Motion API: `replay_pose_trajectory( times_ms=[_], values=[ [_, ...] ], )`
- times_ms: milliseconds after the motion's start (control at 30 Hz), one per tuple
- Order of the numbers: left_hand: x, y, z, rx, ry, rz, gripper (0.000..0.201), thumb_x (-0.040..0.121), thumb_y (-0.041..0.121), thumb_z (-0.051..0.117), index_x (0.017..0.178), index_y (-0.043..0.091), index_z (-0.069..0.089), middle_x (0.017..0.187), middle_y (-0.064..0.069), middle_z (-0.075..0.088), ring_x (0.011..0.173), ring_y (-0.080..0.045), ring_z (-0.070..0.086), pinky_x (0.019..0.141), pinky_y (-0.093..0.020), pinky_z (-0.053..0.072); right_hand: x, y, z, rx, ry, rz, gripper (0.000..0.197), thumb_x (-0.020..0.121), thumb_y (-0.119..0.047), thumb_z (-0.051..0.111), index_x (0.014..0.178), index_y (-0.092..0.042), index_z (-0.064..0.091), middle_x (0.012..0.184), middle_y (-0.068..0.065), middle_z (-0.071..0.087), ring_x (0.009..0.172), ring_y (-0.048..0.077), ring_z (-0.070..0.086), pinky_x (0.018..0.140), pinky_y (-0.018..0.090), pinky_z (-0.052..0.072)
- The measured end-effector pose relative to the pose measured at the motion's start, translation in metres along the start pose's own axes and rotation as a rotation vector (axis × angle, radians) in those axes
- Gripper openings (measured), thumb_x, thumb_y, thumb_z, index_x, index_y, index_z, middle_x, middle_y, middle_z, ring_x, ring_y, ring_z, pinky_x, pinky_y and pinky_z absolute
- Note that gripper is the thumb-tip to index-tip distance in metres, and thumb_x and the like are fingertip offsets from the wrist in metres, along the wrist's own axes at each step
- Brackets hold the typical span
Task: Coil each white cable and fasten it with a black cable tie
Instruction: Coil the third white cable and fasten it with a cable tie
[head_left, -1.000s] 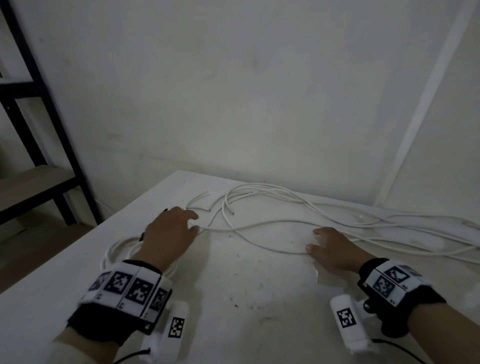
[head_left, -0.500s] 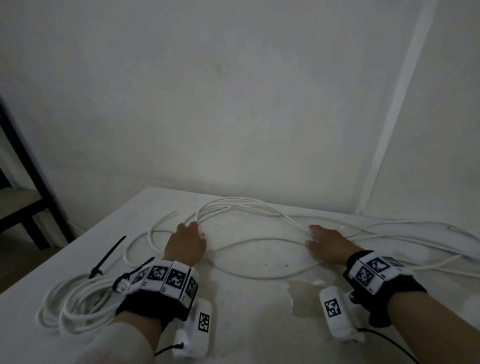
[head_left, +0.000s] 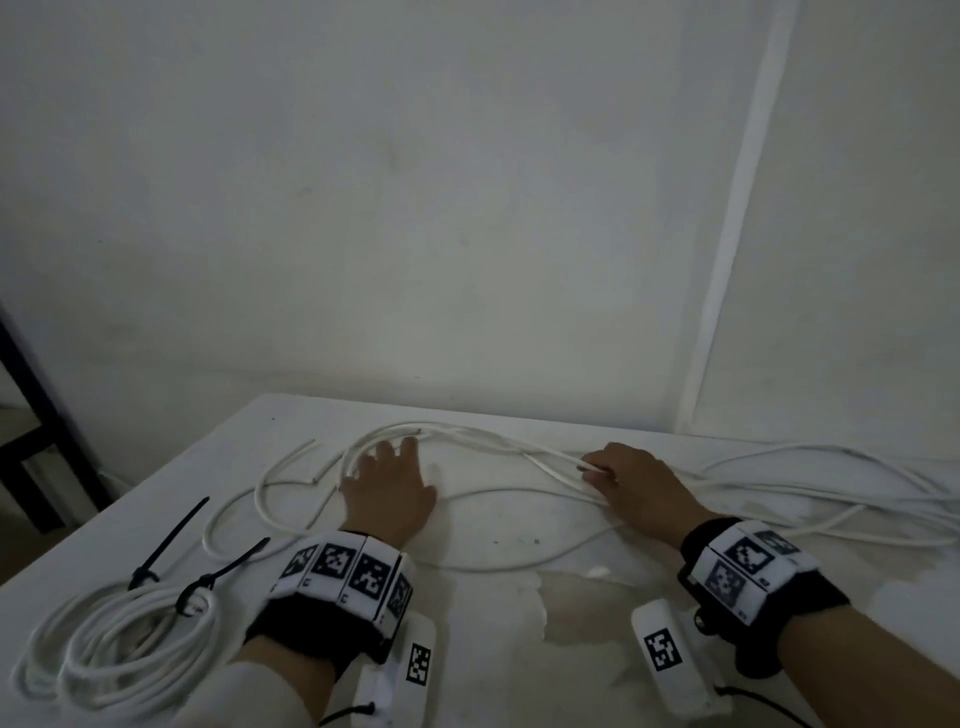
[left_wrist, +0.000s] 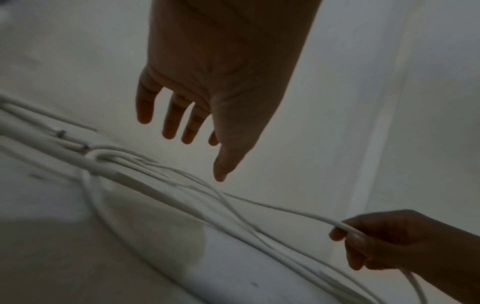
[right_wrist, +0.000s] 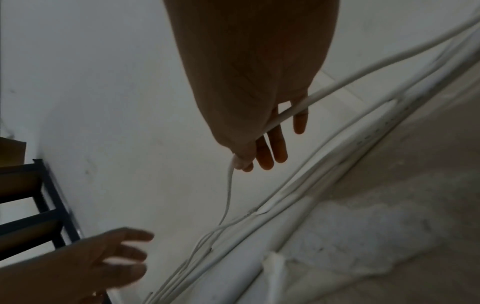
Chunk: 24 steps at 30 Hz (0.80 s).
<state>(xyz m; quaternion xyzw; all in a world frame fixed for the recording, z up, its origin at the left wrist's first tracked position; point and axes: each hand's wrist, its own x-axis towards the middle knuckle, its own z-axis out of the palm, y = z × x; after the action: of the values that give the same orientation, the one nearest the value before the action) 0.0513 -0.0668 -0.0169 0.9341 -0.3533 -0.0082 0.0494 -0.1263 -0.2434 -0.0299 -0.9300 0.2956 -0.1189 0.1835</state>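
Several loose white cables (head_left: 467, 441) sprawl across the far half of the white table (head_left: 493, 649). My right hand (head_left: 631, 480) pinches one white cable (right_wrist: 306, 98) between thumb and fingers and lifts it off the table; it also shows as the hand (left_wrist: 384, 242) in the left wrist view. My left hand (head_left: 387, 486) hovers above the cable loops with fingers (left_wrist: 170, 123) spread and straight, holding nothing. A coiled white cable (head_left: 114, 639) fastened with a black cable tie (head_left: 208, 579) lies at the near left. A second black tie (head_left: 166, 540) lies beside it.
The table stands against a white wall with a vertical white strip (head_left: 727, 260). A dark metal shelf frame (head_left: 47, 431) stands left of the table. A peeled patch (head_left: 566, 608) marks the tabletop between my wrists. More cable strands (head_left: 831, 499) trail off to the right.
Both hands have moved further from me over the cables. My right hand has taken hold of one cable and raised it. The view has swung right and down, showing the tied coil.
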Motion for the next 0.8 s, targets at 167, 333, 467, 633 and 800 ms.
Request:
replay_pose_trajectory(
  times_ms=[167, 333, 467, 633, 800],
  values=[
    [-0.01, 0.046, -0.009, -0.164, 0.105, 0.422, 0.063, 0.095, 0.041, 0.04, 0.147, 0.033, 0.006, 0.154, -0.005, 0.01, 0.139, -0.025, 0.015, 0.107, -0.038, 0.025, -0.018, -0.013, -0.012, 0.128, 0.174, -0.107, 0.028, 0.096, -0.028, 0.046, 0.114, -0.013, 0.062, 0.11, 0.001, 0.065, 0.102, 0.021, 0.059, 0.074, 0.022, 0.035],
    [-0.009, 0.08, -0.007, -0.268, 0.156, 0.539, 0.05, 0.094, 0.047, 0.032, 0.123, 0.011, 0.051, 0.132, -0.012, 0.047, 0.124, -0.025, 0.04, 0.097, -0.036, 0.037, -0.044, -0.023, -0.028, 0.017, 0.364, -0.295, 0.05, 0.089, -0.055, 0.028, 0.094, -0.018, 0.061, 0.061, -0.009, 0.053, 0.063, 0.019, 0.056, 0.053, 0.027, 0.032],
    [0.002, 0.065, -0.009, -0.475, 0.271, 0.462, 0.032, 0.098, 0.025, 0.042, 0.1, -0.003, 0.057, 0.097, -0.022, 0.061, 0.093, -0.033, 0.057, 0.077, -0.033, 0.036, -0.063, -0.009, -0.048, -0.013, 0.55, -0.331, 0.037, 0.09, -0.044, 0.033, 0.08, -0.018, 0.058, 0.044, -0.011, 0.029, 0.039, 0.015, 0.043, 0.04, 0.021, 0.022],
    [0.004, 0.023, -0.021, -0.401, 0.286, 0.309, 0.027, 0.098, 0.02, 0.042, 0.098, -0.002, 0.057, 0.101, -0.023, 0.062, 0.098, -0.034, 0.057, 0.08, -0.035, 0.036, -0.079, 0.015, -0.074, -0.08, 0.642, -0.249, 0.035, 0.088, -0.04, 0.035, 0.076, -0.016, 0.058, 0.044, -0.011, 0.031, 0.035, 0.02, 0.046, 0.039, 0.012, 0.018],
    [0.008, -0.019, -0.033, -0.63, 0.157, 0.095, 0.023, 0.096, 0.02, 0.043, 0.088, 0.001, 0.055, 0.089, -0.022, 0.062, 0.082, -0.035, 0.061, 0.073, -0.045, 0.054, -0.091, 0.04, -0.095, -0.129, 0.701, -0.181, 0.038, 0.088, -0.04, 0.034, 0.077, -0.014, 0.059, 0.04, -0.01, 0.028, 0.032, 0.018, 0.036, 0.038, 0.014, 0.018]
  ],
)
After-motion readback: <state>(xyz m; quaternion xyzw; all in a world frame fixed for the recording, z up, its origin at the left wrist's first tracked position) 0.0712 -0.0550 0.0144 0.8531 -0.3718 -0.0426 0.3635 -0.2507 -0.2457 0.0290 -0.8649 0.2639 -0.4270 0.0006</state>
